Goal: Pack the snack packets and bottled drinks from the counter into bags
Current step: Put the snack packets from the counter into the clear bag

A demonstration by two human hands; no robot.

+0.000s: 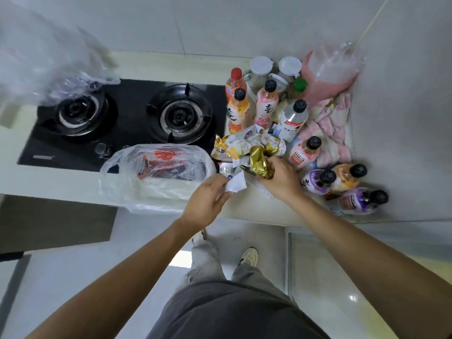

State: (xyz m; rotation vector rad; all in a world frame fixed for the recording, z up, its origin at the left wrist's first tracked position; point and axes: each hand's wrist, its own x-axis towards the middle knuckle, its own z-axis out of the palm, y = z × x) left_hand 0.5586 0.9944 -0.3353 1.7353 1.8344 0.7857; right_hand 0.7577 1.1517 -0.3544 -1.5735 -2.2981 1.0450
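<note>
A heap of snack packets [244, 145] lies on the counter [73, 182] right of the stove. My right hand [281, 177] grips a crumpled gold packet [259, 162] at the heap's near edge. My left hand [208, 201] pinches a small white packet [236, 183] just left of it. A clear plastic bag [156, 174] with red packets inside lies open to the left of my hands. Several bottled drinks stand behind and to the right, among them an orange one [238, 111], a pink one [266, 104] and a clear one [293, 118].
A black two-burner gas stove [132, 118] fills the counter's left part, with a loose clear bag [80, 81] over its left burner. Two lidded jars [260, 67], a pink bag [327, 74] and a pink-white cloth [332, 126] sit in the back right corner by the wall.
</note>
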